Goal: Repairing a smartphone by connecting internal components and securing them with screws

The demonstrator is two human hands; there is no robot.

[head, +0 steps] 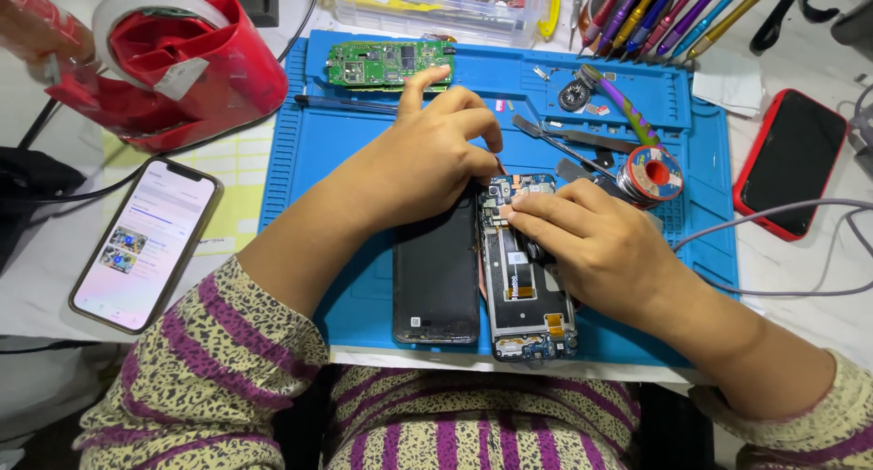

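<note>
Blue silicone covers the middle of the surface as a repair mat (336, 161), and on it, near the person, lies an opened phone (527, 288) with its inner boards and flex cables showing. Just left of it, touching or nearly so, lies a black phone panel (436, 279), face dark. The left hand (427, 161) hovers over the far end of the opened phone, fingers curled and pinched together at their tips near the camera module, index finger raised; whether something small sits in the pinch cannot be told. The right hand (591, 243) rests flat across the upper part of the opened phone, fingers extended and pressing on it, holding nothing.

On the far edge of the mat lies a green circuit board (386, 63). To the right of the hands sits a solder spool (650, 175), with a purple-handled tool (623, 106) beyond it. Far left stands a red tape dispenser (173, 61). A lit phone (145, 243) lies on the surface left of the mat, and a red-cased phone (791, 161) lies to the right, screen dark. A row of coloured screwdrivers (673, 15) lies at the far right.
</note>
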